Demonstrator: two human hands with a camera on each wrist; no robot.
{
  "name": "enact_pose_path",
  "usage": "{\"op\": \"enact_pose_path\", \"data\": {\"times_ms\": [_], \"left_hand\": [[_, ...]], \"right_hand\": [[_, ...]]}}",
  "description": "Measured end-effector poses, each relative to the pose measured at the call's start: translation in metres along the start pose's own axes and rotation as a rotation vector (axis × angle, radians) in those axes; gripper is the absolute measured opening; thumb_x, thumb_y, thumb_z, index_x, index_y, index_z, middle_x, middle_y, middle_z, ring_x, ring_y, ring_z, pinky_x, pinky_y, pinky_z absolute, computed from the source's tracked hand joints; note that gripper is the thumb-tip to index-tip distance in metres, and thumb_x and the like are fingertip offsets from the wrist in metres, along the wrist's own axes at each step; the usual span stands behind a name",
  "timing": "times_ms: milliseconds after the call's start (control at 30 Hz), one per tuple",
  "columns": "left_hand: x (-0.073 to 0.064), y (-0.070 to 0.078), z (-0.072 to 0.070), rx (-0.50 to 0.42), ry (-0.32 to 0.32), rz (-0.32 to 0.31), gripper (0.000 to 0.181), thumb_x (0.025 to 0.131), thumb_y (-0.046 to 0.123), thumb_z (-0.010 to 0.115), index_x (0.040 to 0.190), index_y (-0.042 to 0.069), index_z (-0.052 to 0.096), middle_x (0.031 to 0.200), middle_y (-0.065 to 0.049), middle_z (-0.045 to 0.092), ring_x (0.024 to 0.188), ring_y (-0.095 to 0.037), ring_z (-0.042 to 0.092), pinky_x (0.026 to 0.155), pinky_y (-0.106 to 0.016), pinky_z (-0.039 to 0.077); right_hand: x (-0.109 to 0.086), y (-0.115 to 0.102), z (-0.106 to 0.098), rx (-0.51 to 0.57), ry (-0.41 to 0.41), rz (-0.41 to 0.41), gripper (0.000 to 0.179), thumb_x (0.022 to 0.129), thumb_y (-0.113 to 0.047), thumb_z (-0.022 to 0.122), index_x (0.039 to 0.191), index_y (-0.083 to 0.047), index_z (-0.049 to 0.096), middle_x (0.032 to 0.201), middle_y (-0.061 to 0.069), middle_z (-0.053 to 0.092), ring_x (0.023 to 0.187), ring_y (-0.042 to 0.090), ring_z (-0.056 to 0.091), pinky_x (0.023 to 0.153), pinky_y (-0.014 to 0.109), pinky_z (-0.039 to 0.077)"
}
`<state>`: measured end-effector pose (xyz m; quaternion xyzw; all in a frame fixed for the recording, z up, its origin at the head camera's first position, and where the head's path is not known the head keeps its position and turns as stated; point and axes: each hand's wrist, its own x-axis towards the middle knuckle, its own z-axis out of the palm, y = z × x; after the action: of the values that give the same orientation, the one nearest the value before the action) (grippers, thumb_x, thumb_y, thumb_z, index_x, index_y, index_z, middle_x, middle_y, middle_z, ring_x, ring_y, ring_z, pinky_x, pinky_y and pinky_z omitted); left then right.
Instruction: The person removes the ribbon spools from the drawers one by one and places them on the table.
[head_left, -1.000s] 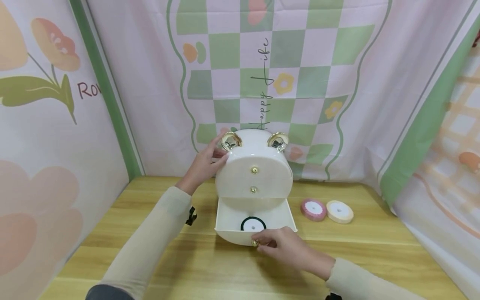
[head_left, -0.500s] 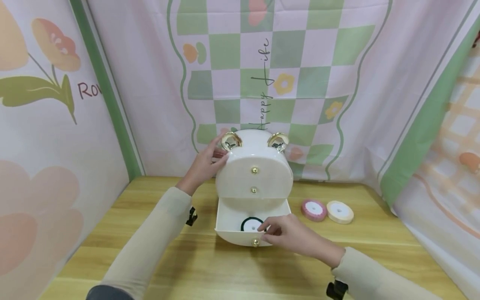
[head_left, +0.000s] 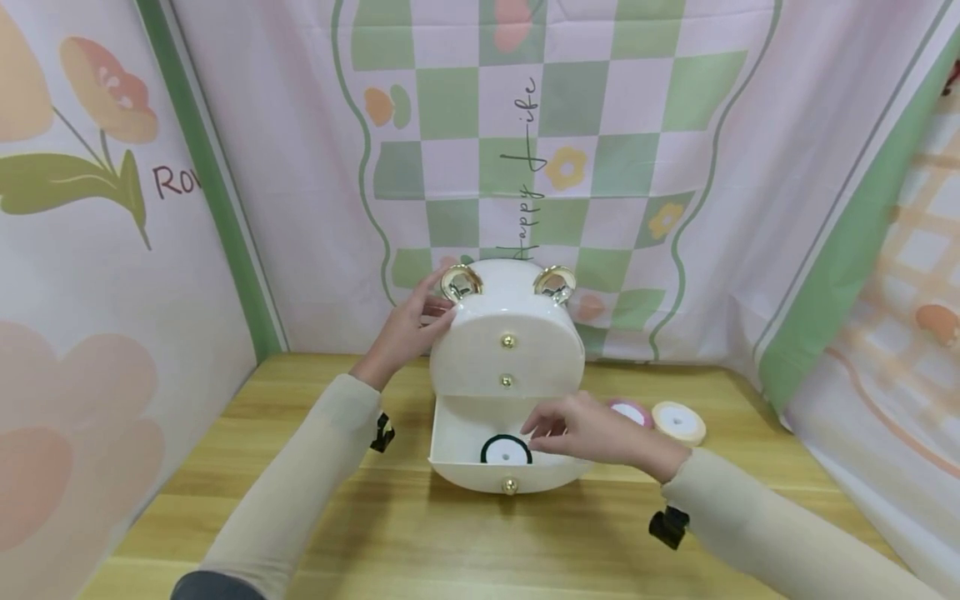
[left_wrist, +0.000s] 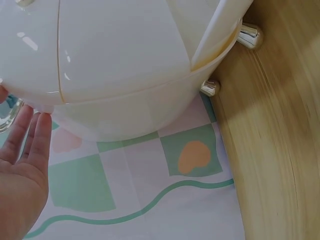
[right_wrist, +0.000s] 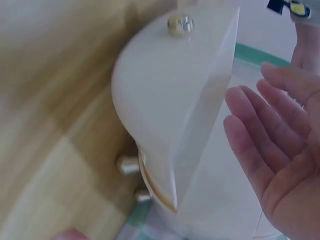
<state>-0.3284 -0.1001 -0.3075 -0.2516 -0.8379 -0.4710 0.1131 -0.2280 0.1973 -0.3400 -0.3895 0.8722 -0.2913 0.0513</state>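
A white bear-shaped storage box (head_left: 472, 358) with gold ears stands on the table, its bottom drawer (head_left: 461, 477) pulled out. My left hand (head_left: 407, 327) rests on the box's upper left side by the ear; in the left wrist view its fingers (left_wrist: 38, 142) are nearly straight against the shell. A spool of dark green ribbon (head_left: 506, 451) with a white core lies inside the drawer. Above the drawer's right part hovers my right hand (head_left: 588, 431), fingers loosely bent with nothing between them. The right wrist view shows its fingertips (right_wrist: 235, 100) over the drawer's edge.
To the right of the box lie a pink ribbon spool (head_left: 630, 412), partly hidden behind my right hand, and a cream ribbon spool (head_left: 678, 422). The wooden table (head_left: 300, 400) backs onto a checkered curtain (head_left: 450, 100). Gold knobs (head_left: 509, 342) stick out of the box front.
My right hand has let go of the bottom drawer's gold knob and moved up and to the right, over the drawer. The left hand and drawer stay where they were.
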Motion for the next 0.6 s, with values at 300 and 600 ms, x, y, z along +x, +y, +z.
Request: {"op": "enact_pose_path", "data": {"times_ms": [300,600], "left_hand": [[0.0,0.0,-0.001,-0.036,0.004,-0.029,0.069,0.101,0.027,0.063,0.159,0.036,0.026,0.126,-0.009,0.063,0.112,-0.024,0.063,0.092,-0.04,0.055],[0.0,-0.002,-0.002,-0.072,-0.007,-0.067,0.069,0.101,0.032,0.063,0.156,0.048,0.025,0.127,-0.007,0.062,0.111,-0.025,0.064,0.091,-0.042,0.056]], "right_hand": [[0.024,0.02,-0.01,0.002,-0.218,-0.035,0.022,0.092,-0.017,0.075,0.111,-0.006,0.074,0.103,0.002,0.073,0.093,0.01,0.068,0.084,0.03,0.057],[0.044,0.029,-0.003,-0.045,-0.294,-0.03,0.033,0.085,-0.014,0.081,0.115,-0.004,0.072,0.112,0.008,0.071,0.099,0.026,0.069,0.087,0.029,0.055]]}}
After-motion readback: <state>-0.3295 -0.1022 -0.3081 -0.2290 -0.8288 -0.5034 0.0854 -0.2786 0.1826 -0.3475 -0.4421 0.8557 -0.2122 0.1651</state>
